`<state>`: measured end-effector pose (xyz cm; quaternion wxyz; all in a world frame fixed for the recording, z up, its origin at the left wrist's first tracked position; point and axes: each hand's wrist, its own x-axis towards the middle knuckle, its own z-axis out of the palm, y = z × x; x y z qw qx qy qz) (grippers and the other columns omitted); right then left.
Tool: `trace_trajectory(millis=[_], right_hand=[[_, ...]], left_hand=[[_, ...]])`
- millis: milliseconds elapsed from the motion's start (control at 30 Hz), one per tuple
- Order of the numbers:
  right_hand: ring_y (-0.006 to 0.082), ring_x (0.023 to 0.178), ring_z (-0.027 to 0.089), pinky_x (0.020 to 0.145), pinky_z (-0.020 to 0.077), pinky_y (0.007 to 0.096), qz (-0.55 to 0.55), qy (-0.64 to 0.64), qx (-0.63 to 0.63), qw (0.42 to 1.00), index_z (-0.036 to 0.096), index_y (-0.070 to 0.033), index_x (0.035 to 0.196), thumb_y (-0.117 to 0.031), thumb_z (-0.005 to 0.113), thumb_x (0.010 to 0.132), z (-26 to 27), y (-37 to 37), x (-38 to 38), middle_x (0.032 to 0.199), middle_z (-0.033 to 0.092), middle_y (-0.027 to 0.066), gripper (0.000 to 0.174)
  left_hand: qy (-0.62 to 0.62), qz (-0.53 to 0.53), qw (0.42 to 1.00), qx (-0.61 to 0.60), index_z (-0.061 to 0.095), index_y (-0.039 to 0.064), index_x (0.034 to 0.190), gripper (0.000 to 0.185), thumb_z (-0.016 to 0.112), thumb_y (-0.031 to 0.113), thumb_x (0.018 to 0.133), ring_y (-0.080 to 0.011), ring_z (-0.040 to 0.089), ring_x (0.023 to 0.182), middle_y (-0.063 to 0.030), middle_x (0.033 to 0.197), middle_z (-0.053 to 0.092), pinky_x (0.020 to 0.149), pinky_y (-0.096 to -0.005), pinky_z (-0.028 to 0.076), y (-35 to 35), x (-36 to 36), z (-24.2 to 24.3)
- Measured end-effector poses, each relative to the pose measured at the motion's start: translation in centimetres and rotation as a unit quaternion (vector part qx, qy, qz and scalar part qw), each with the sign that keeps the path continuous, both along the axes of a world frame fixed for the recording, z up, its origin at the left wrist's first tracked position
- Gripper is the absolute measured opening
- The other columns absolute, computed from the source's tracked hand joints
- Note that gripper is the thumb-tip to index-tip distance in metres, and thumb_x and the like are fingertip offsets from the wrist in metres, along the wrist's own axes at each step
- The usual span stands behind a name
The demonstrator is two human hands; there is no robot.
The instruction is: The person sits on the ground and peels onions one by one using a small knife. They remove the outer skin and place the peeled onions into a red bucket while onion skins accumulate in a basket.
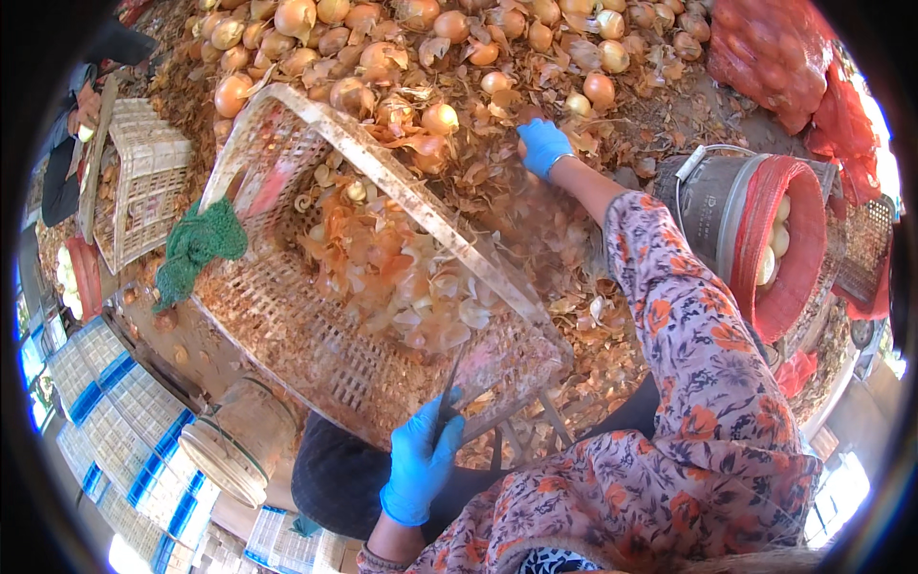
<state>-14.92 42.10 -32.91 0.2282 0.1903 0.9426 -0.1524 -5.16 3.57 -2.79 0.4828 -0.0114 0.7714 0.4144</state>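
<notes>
My left hand (423,459), in a blue glove, grips a knife (448,384) whose thin blade points up over the near edge of a dirty plastic crate (373,161). Onion skins and trimmings (401,265) lie in the crate. A green mesh bag (204,240) hangs on its left rim. Beyond the crate, my right hand (545,147), also gloved in blue, reaches down to the pile of skins, its fingers around a partly hidden round thing, perhaps an onion. Unpeeled onions (452,27) are heaped past it, with a few (599,90) lying near the hand.
To the right, a bucket (724,208) lined with red mesh holds pale onions (767,251). Full red mesh sacks (774,57) stand behind it. At left are another crate (143,172), a tilted bucket (237,445) and another person's hand (86,107). Blue-striped woven sheeting (115,402) lies lower left.
</notes>
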Motion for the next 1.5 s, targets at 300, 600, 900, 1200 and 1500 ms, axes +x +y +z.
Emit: trace_trajectory(millis=[300,600,900,1200,1500], right_hand=[[0.0325,0.112,0.056,0.094,0.0502,0.0531,-0.364,-0.013,-0.79,0.493,0.05,0.0,0.127,-0.012,0.064,0.084,16.8,-0.6,0.8,0.123,0.056,0.0161,0.046],[0.0214,0.108,0.059,0.098,0.0474,0.0365,-0.193,0.13,-0.759,0.608,0.048,0.0,0.131,-0.027,0.072,0.083,33.2,-9.8,6.0,0.118,0.06,0.0107,0.06],[0.0125,0.098,0.061,0.088,0.0502,0.0267,-0.207,0.243,-0.668,0.672,0.053,-0.003,0.126,-0.008,0.07,0.079,34.6,-12.8,8.3,0.11,0.062,0.0049,0.05],[0.0078,0.094,0.059,0.084,0.0502,0.0237,-0.175,0.276,-0.592,0.736,0.056,-0.005,0.122,0.001,0.068,0.076,34.6,-13.2,7.0,0.106,0.061,0.0013,0.048],[0.0072,0.092,0.058,0.081,0.0497,0.023,-0.106,0.402,-0.471,0.778,0.056,-0.005,0.119,-0.003,0.072,0.074,32.9,-14.2,7.0,0.108,0.059,0.0022,0.047]], left_hand=[[-0.061,0.209,0.971,0.098,0.057,-0.006,0.12,0.031,0.054,0.009,0.093,-0.0071,0.053,0.061,-0.0053,0.088,0.065,0.056,-0.0207,0.044,0.6,-2.5,2.4],[0.392,-0.01,0.896,0.208,0.062,-0.001,0.115,0.025,0.058,0.011,0.094,-0.0126,0.058,0.065,-0.0072,0.088,0.065,0.059,-0.0246,0.047,4.9,-5.9,3.8],[0.496,-0.067,0.845,0.187,0.063,-0.003,0.115,0.024,0.058,0.007,0.093,-0.0182,0.064,0.071,-0.0162,0.086,0.068,0.065,-0.0293,0.05,4.7,-3.9,1.8],[0.306,-0.065,0.932,0.185,0.063,-0.001,0.105,0.018,0.058,0.01,0.092,-0.0312,0.064,0.061,-0.0183,0.076,0.065,0.056,-0.0365,0.051,4.3,-5.4,4.1],[0.425,-0.151,0.885,0.119,0.066,-0.002,0.104,0.019,0.058,0.012,0.093,-0.0238,0.057,0.053,-0.0146,0.063,0.059,0.051,-0.0344,0.044,4.2,-6.3,1.0]])
